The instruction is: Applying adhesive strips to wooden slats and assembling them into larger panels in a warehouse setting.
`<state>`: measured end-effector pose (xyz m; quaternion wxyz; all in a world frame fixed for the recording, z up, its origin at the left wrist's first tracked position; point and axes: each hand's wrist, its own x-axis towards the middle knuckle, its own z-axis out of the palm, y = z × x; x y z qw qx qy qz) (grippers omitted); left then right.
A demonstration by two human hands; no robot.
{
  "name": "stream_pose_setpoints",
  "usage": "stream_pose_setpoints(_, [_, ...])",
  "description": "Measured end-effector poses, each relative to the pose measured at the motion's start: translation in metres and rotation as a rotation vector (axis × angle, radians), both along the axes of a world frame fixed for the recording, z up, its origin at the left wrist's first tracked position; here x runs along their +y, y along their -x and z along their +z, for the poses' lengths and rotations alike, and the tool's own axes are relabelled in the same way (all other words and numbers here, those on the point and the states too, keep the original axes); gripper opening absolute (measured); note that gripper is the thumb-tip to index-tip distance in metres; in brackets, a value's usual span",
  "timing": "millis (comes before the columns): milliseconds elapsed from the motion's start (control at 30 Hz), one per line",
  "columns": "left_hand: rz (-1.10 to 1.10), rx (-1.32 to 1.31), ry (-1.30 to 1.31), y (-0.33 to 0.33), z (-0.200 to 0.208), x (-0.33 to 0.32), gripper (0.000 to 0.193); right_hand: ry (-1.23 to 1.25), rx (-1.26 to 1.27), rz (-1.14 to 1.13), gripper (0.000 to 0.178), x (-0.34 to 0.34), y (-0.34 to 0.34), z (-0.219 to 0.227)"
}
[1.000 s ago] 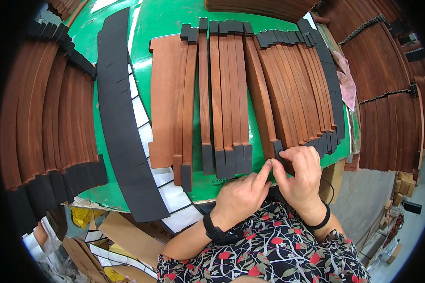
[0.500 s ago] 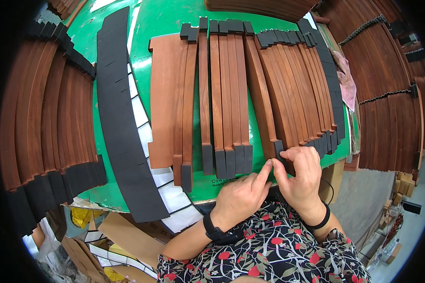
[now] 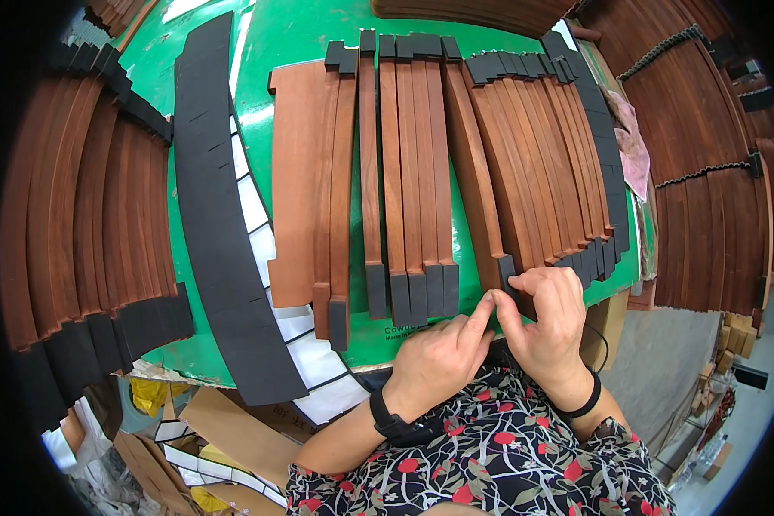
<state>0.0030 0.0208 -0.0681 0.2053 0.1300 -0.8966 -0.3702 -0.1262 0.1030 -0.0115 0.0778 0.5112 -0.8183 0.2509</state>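
A long reddish-brown wooden slat [image 3: 475, 189] lies on the green table, its near end covered by a black pad [image 3: 506, 268]. My right hand [image 3: 549, 314] is closed at this padded end, its curled index finger against the black pad and its thumb below. My left hand [image 3: 439, 354] is closed too, with its forefinger and thumb tips meeting my right thumb tip just under the pad. Whatever may be pinched between these fingertips is too small to make out. To the left stand several similar slats [image 3: 408, 172] with black end pads; more slats [image 3: 542, 172] sit close by on the right.
A wide black sheet with short slits [image 3: 224, 224] lies left on the green table [image 3: 254, 95], over white backing strips [image 3: 318, 361]. Padded slats [image 3: 86, 215] fill the far left. Stacked wooden pieces [image 3: 705, 146] and a pink cloth [image 3: 630, 146] are at right. Cardboard [image 3: 232, 430] lies below.
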Motion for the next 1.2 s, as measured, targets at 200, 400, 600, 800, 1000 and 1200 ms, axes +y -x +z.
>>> stream_pose_setpoints(200, [0.002,0.001,-0.006,0.000,0.001,0.000,0.052,-0.013,0.016,0.007,0.028,0.000,0.000,0.001])
stream_pose_setpoints(400, [0.003,0.000,-0.007,0.000,-0.001,0.000,0.052,-0.029,0.023,0.010,0.028,-0.001,0.000,0.002])
stream_pose_setpoints(600, [0.000,-0.011,-0.009,-0.001,0.001,0.000,0.050,-0.051,0.036,0.029,0.029,0.000,0.001,0.004])
stream_pose_setpoints(800, [-0.009,-0.017,-0.011,0.000,0.002,0.000,0.050,-0.087,0.009,0.103,0.030,0.006,0.004,0.007])
stream_pose_setpoints(1000, [0.011,-0.005,0.010,0.000,0.005,0.000,0.055,-0.122,0.059,0.161,0.038,0.015,0.005,0.015])
stream_pose_setpoints(1200, [0.020,-0.001,0.026,0.000,0.003,0.001,0.055,-0.147,0.149,0.175,0.033,0.012,0.016,0.026])
